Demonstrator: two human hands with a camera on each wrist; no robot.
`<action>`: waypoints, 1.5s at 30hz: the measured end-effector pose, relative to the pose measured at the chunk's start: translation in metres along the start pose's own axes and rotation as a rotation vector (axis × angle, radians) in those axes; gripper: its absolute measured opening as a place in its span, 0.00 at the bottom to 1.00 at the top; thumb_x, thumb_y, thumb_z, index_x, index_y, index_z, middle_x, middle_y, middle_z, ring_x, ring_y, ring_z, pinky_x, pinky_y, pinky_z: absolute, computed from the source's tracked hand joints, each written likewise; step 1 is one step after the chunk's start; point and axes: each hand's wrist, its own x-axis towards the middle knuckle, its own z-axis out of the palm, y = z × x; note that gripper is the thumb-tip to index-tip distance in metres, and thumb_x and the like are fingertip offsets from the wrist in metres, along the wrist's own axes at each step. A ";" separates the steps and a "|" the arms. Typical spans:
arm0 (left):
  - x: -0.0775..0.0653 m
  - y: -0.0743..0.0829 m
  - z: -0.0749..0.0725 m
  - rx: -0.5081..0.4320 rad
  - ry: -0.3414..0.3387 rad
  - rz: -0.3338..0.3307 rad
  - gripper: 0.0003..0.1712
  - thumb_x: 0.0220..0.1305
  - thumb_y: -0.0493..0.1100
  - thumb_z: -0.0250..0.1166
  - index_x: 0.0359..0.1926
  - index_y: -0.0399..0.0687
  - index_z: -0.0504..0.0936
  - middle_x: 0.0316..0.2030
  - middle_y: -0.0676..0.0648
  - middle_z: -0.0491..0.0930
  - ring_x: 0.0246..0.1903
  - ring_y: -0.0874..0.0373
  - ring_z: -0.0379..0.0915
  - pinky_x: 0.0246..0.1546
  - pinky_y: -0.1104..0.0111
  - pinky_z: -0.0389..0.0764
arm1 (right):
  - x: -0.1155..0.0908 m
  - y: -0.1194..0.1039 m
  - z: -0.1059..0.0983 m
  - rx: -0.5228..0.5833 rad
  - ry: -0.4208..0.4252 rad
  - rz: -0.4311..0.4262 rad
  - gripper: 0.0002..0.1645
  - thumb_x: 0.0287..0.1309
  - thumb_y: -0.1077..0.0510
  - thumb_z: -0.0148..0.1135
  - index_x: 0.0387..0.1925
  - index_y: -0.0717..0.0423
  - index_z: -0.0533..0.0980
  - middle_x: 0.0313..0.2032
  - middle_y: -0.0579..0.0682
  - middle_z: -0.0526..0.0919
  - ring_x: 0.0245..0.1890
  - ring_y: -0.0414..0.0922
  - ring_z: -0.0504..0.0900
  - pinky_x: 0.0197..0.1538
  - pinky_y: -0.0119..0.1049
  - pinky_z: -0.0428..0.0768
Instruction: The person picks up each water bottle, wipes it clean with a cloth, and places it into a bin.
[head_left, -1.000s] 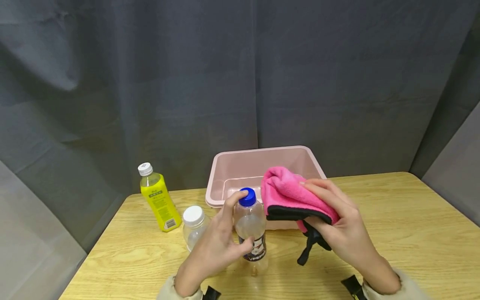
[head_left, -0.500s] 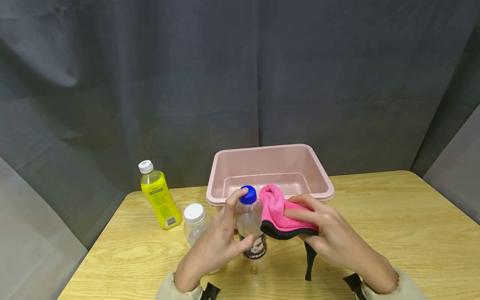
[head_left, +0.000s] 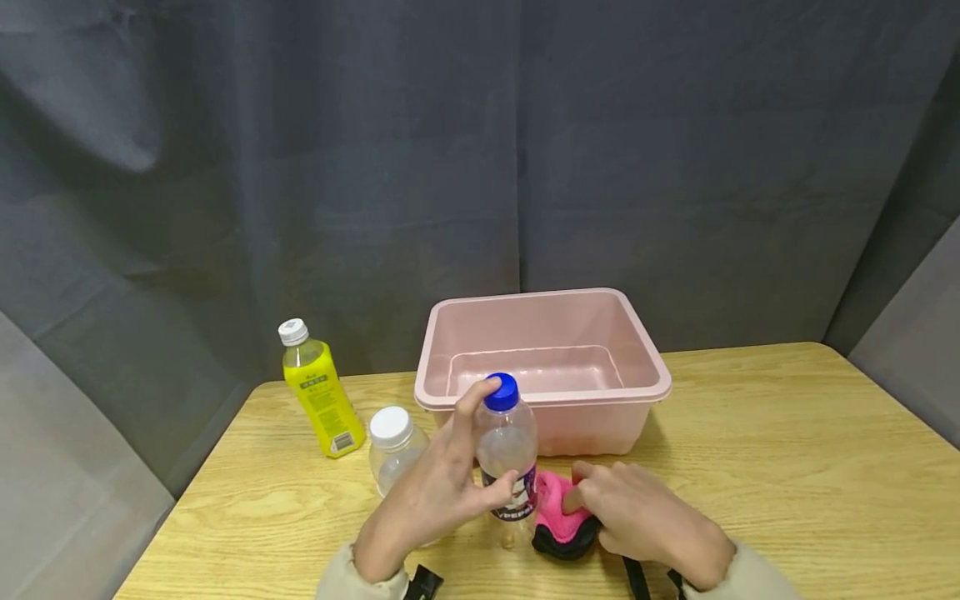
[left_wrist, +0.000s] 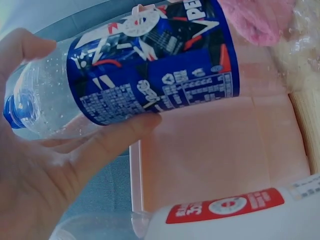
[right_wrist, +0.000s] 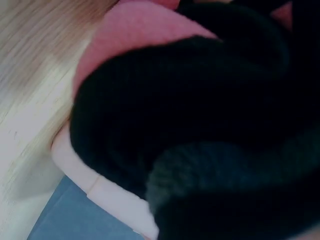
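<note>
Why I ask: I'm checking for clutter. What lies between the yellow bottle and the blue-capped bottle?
In the head view, a white-capped clear container, then the left hand, which grips the blue-capped bottle.

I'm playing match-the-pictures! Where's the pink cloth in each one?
Head: pink cloth low, just right of centre, at the right hand.
Left wrist: pink cloth top right, past the bottle.
Right wrist: pink cloth top, left of centre.
Shared landmark: pale pink basin.
</note>
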 end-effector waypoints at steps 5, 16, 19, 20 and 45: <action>0.000 0.000 -0.001 -0.015 0.011 -0.013 0.56 0.54 0.36 0.75 0.74 0.53 0.47 0.62 0.37 0.72 0.53 0.48 0.75 0.48 0.55 0.84 | 0.000 0.000 -0.007 0.011 0.031 -0.003 0.30 0.32 0.77 0.69 0.37 0.44 0.88 0.33 0.40 0.76 0.30 0.39 0.76 0.31 0.38 0.79; -0.002 0.000 -0.001 -0.051 0.008 -0.066 0.55 0.55 0.35 0.74 0.74 0.57 0.49 0.61 0.38 0.70 0.53 0.46 0.76 0.45 0.54 0.85 | -0.008 -0.020 -0.049 0.090 0.465 -0.048 0.42 0.34 0.77 0.73 0.54 0.43 0.84 0.46 0.44 0.80 0.34 0.40 0.78 0.34 0.34 0.80; -0.002 -0.001 -0.001 -0.054 0.011 -0.063 0.55 0.55 0.35 0.74 0.74 0.56 0.49 0.60 0.38 0.70 0.51 0.47 0.76 0.42 0.58 0.86 | -0.010 -0.024 -0.054 0.109 0.635 -0.058 0.45 0.29 0.78 0.78 0.55 0.46 0.83 0.50 0.49 0.81 0.40 0.46 0.81 0.40 0.33 0.83; -0.002 -0.001 -0.001 -0.050 0.011 -0.061 0.54 0.54 0.35 0.74 0.74 0.56 0.49 0.60 0.38 0.71 0.49 0.48 0.76 0.40 0.60 0.86 | -0.010 -0.024 -0.055 0.129 0.698 -0.065 0.46 0.28 0.78 0.78 0.55 0.47 0.83 0.51 0.50 0.81 0.42 0.47 0.81 0.44 0.31 0.82; 0.001 0.002 0.006 -0.001 0.035 -0.012 0.58 0.47 0.33 0.74 0.73 0.49 0.47 0.64 0.36 0.68 0.55 0.47 0.77 0.55 0.56 0.82 | -0.010 -0.018 -0.057 0.142 0.686 -0.115 0.42 0.29 0.79 0.74 0.51 0.48 0.85 0.52 0.49 0.81 0.43 0.49 0.82 0.44 0.30 0.81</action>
